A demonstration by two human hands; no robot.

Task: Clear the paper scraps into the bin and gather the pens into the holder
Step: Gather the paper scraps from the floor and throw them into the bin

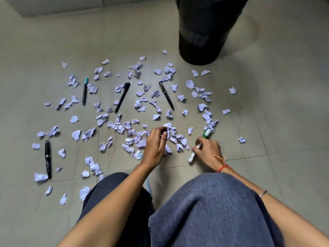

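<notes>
Many scraps: paper scraps [140,132] all over tiled floor [267,104], thickest under and around left fingertips
left hand [154,145]: fingers curled tight, pinching scraps off pile
right hand [207,149]: closed round green-capped marker [206,133], cap past fingertips
pens: black pen [122,97], black pen with gold band [166,95], teal marker [85,90] beyond fingers
bin [203,32]: black, far beyond right fingers

**Hands among scraps on the tiled floor**

The left hand [156,145] pinches paper scraps [135,97] at centre. The right hand [207,150] grips a green-capped marker [206,133]. Black pens [122,97] lie toward 11 o'clock; the black bin [203,29] stands at 1 o'clock.
</notes>
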